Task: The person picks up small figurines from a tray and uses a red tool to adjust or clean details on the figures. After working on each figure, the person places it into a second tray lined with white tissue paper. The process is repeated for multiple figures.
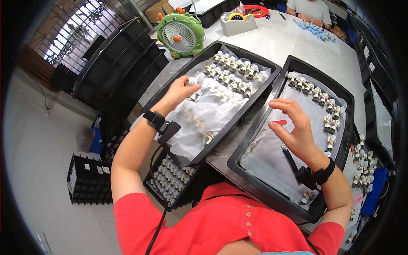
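My left hand [182, 91] is over the left black tray [272, 70], its fingers closed on a small figurine [192, 80] with a pale blue-grey head. Rows of similar small white, gold and dark figurines [236, 66] stand in that tray, some covered by a thin white sheet [182, 123]. Above the right black tray [346, 140], my right hand [297, 125] is open, thumb and fingers curved apart. A small red piece [279, 122] shows beside its thumb; I cannot tell whether it is touching. More figurines [316, 94] line that tray's far and right sides.
A green animal-shaped fan [180, 36] stands beyond the left tray, near a grey tape dispenser [239, 26]. Stacked black trays [114, 59] rise at the left. Below the left tray is another filled tray [172, 180]. Figurines [364, 168] cluster at right. Across the table sits another person [312, 12].
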